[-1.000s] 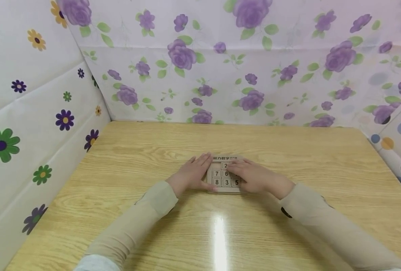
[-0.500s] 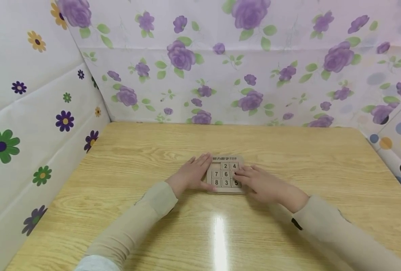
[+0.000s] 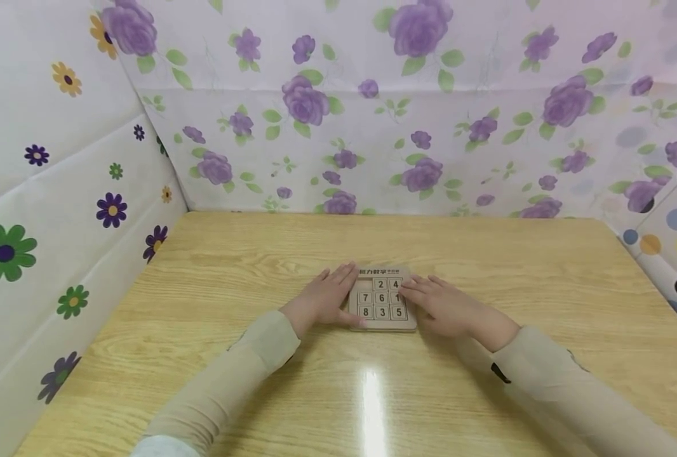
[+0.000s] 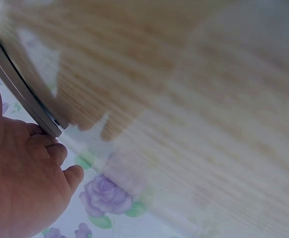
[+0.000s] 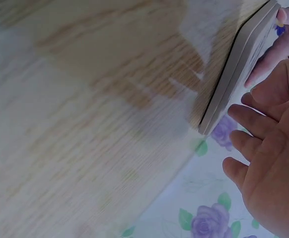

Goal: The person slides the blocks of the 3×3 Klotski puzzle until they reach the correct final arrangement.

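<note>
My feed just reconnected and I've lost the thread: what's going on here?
Someone has both hands at a number puzzle lying on the table. The left hand rests along its left edge; the right hand has its fingertips at the right edge, beside the tiles. The top-left slot is empty, and the rows read 2, 4; 7, 6, 1; 8, 3, 5, so not in number order.

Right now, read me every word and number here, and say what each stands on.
"磁力数字" (first character partly covered): board
Smaller characters beside that: too blurred to read.
"2": top middle tile
"4": top right tile
"7": middle left tile
"6": center tile
"1": middle right tile
"8": bottom left tile
"3": bottom middle tile
"5": bottom right tile
</note>
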The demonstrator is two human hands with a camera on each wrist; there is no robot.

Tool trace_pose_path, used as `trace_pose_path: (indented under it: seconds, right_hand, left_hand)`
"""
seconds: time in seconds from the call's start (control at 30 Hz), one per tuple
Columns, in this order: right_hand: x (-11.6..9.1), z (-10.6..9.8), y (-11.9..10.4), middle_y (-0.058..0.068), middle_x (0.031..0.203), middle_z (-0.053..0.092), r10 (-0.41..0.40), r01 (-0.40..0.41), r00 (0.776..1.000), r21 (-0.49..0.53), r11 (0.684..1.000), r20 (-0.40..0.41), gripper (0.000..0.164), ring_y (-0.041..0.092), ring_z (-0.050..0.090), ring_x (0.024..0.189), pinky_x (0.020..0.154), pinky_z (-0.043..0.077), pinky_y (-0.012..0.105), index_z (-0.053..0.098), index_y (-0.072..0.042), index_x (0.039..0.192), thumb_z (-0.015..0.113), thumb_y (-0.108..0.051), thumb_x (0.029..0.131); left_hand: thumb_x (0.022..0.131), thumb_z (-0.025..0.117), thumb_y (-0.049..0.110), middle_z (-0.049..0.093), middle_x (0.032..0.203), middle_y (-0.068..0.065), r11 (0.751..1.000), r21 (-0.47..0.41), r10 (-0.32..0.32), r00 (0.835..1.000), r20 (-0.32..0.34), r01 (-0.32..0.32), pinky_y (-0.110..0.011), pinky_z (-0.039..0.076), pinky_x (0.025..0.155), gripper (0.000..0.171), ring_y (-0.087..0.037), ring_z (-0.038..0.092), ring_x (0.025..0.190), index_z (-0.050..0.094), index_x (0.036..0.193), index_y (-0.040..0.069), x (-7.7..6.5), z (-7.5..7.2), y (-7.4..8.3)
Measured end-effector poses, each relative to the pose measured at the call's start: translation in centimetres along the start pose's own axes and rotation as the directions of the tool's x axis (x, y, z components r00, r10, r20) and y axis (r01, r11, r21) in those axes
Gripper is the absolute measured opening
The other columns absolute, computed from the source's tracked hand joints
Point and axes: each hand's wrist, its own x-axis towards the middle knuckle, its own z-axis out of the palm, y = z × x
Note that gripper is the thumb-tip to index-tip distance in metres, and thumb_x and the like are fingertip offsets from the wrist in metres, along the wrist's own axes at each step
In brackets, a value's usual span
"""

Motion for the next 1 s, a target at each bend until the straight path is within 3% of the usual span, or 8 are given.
trace_pose_path:
  seconds: [0.5, 0.77, 1.0]
  right_hand:
    - [0.5, 0.0, -0.1, 0.016, 0.145, 0.045, 0.010, -0.010, 1.000, -0.007, 1.000, 0.010, 0.055, 0.037, 0.033, 0.138, 0.115, 0.023, 0.056, 0.043, 0.001, 0.140, 0.052, -0.006, 0.086]
    - [3.1, 0.0, -1.4, 0.012, 0.149, 0.040, -0.027, 0.026, 0.997, 0.011, 1.000, 0.066, 0.058, 0.033, 0.030, 0.141, 0.117, 0.018, 0.053, 0.040, -0.002, 0.144, 0.052, -0.008, 0.087]
    - [4.7, 0.3, -2.6, 0.012, 0.150, 0.039, -0.072, 0.070, 0.995, 0.029, 0.997, 0.070, 0.060, 0.032, 0.029, 0.142, 0.118, 0.016, 0.052, 0.040, -0.002, 0.143, 0.054, -0.009, 0.085]
  left_hand:
    - [0.075, 0.056, 0.075, 0.001, 0.161, -0.005, 1.000, 0.018, -0.003, 1.000, 0.008, 0.002, -0.039, 0.007, 0.121, 0.114, -0.018, 0.002, 0.148, 0.005, 0.154, 0.009, 0.0, 0.0, 0.1]
    - [0.075, 0.057, 0.074, 0.002, 0.161, -0.007, 1.000, 0.008, 0.005, 1.000, -0.001, -0.005, -0.040, 0.007, 0.121, 0.115, -0.020, 0.003, 0.148, 0.006, 0.154, 0.007, -0.1, 0.0, 0.0]
    - [0.076, 0.057, 0.073, 0.002, 0.161, -0.006, 1.000, 0.005, 0.005, 1.000, 0.005, -0.005, -0.041, 0.007, 0.121, 0.113, -0.020, 0.003, 0.148, 0.006, 0.154, 0.008, -0.2, -0.1, 0.2]
